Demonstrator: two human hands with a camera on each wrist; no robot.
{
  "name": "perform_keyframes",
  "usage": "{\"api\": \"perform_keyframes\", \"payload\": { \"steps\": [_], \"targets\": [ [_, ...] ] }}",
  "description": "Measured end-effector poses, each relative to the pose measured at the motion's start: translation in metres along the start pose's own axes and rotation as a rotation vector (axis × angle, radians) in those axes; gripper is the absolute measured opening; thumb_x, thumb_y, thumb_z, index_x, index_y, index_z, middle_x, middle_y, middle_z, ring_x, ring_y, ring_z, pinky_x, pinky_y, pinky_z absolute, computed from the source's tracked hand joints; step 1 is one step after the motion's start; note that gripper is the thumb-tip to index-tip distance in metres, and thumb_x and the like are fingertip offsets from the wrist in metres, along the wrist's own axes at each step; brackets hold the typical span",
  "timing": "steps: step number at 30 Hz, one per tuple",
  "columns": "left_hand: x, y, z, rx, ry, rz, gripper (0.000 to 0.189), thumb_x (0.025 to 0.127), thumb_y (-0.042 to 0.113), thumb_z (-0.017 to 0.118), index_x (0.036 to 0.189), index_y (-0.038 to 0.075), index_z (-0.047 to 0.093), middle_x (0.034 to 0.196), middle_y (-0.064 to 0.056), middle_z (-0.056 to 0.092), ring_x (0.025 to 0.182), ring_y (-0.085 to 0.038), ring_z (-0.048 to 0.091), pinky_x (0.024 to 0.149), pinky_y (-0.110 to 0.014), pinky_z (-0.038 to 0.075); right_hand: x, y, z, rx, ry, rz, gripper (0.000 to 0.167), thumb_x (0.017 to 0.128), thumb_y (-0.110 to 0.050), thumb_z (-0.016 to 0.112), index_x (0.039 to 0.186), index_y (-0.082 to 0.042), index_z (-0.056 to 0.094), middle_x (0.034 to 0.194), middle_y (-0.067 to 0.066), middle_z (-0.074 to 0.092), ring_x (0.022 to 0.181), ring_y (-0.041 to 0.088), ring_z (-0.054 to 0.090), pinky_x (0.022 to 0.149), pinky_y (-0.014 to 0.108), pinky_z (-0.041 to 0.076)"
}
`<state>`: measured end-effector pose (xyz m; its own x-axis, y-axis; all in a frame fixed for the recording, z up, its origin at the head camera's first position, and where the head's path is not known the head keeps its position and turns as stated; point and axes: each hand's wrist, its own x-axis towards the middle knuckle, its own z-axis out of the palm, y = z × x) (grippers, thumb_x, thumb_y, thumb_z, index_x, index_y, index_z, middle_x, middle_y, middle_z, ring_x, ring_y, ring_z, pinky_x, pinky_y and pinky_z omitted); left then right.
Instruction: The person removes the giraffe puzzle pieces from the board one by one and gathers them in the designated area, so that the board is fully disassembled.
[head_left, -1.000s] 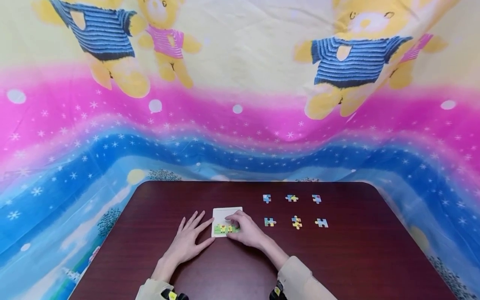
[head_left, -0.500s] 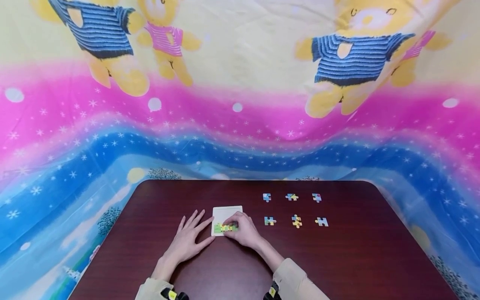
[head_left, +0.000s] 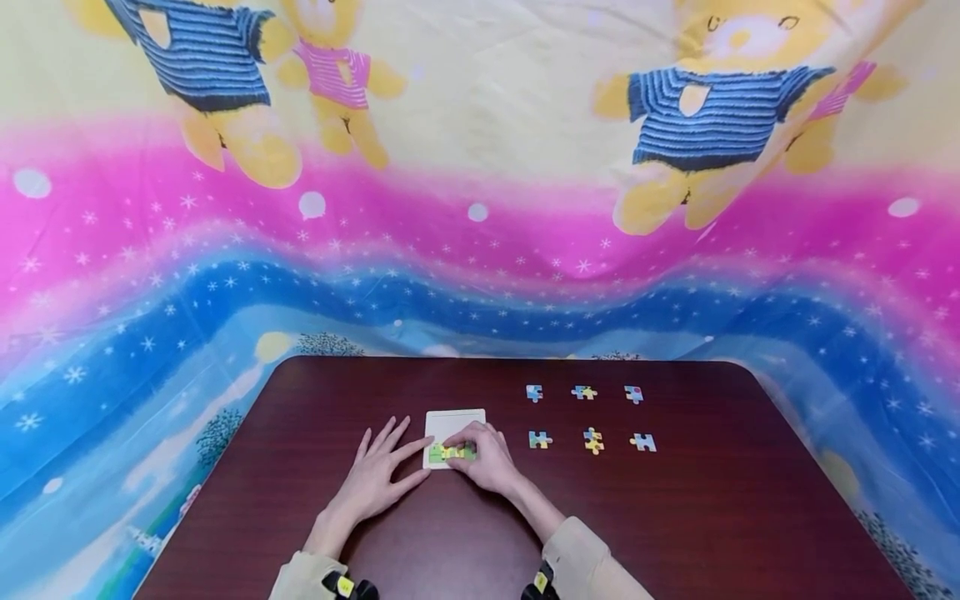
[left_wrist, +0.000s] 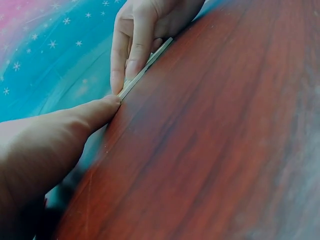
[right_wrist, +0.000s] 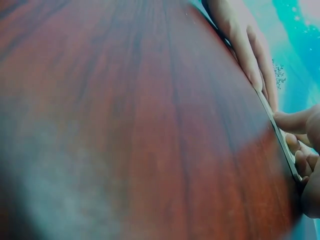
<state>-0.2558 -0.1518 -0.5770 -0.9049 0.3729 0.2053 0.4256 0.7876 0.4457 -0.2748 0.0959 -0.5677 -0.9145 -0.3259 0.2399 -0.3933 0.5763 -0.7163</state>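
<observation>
A small white puzzle tray (head_left: 455, 422) lies on the dark wooden table, with green and yellow jigsaw pieces (head_left: 437, 455) along its near side. My left hand (head_left: 371, 485) lies spread at the tray's left side, index fingertip and thumb tip touching its edge. Over the tray's right half, my right hand (head_left: 489, 461) bends its thumb and index finger around a jigsaw piece in the near row, mostly hidden by the fingers. From the left wrist, the tray (left_wrist: 150, 65) shows as a thin edge beneath the right hand's fingers. The right wrist view catches that edge too.
To the right of the tray, several loose jigsaw pieces (head_left: 584, 392) lie spaced out in two rows on the table (head_left: 705, 500). A printed cloth (head_left: 480, 267) with bears and snowflakes hangs behind the table and along its sides.
My right hand has slid slightly left along the near row of the tray, its thumb and index finger still bent. The left hand stays at the tray's edge; the loose pieces have not moved.
</observation>
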Motion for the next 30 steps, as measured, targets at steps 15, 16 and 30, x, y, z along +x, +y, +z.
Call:
{"api": "perform_keyframes", "payload": {
  "steps": [15, 16, 30],
  "targets": [
    [0.004, 0.004, -0.001, -0.201, 0.085, -0.021, 0.033, 0.091, 0.033, 0.090, 0.123, 0.029, 0.080, 0.168, -0.025, 0.050, 0.163, -0.055, 0.032, 0.126, -0.085, 0.012, 0.005, -0.003, -0.003, 0.004, -0.089, 0.042, 0.037, 0.093, -0.010, 0.085, 0.130, -0.014, 0.082, 0.102, 0.004, 0.069, 0.098, 0.018, 0.052, 0.087, 0.036, 0.029],
    [0.005, 0.005, -0.001, -0.221, 0.088, -0.026, 0.032, 0.090, 0.031, 0.091, 0.121, 0.029, 0.081, 0.168, -0.026, 0.051, 0.163, -0.056, 0.032, 0.126, -0.085, 0.011, 0.005, -0.004, -0.004, 0.008, -0.099, 0.044, 0.036, 0.093, -0.009, 0.085, 0.128, -0.015, 0.083, 0.102, 0.004, 0.069, 0.097, 0.017, 0.050, 0.086, 0.037, 0.028],
    [0.011, 0.008, -0.010, -0.409, -0.040, -0.154, 0.033, 0.088, 0.017, 0.093, 0.119, 0.020, 0.084, 0.176, -0.028, 0.036, 0.171, -0.051, 0.013, 0.131, -0.077, -0.012, 0.005, -0.007, -0.004, 0.059, -0.105, 0.058, 0.031, 0.089, -0.008, 0.086, 0.120, -0.012, 0.084, 0.092, 0.004, 0.067, 0.096, 0.017, 0.051, 0.089, 0.040, 0.027]
  ]
}}
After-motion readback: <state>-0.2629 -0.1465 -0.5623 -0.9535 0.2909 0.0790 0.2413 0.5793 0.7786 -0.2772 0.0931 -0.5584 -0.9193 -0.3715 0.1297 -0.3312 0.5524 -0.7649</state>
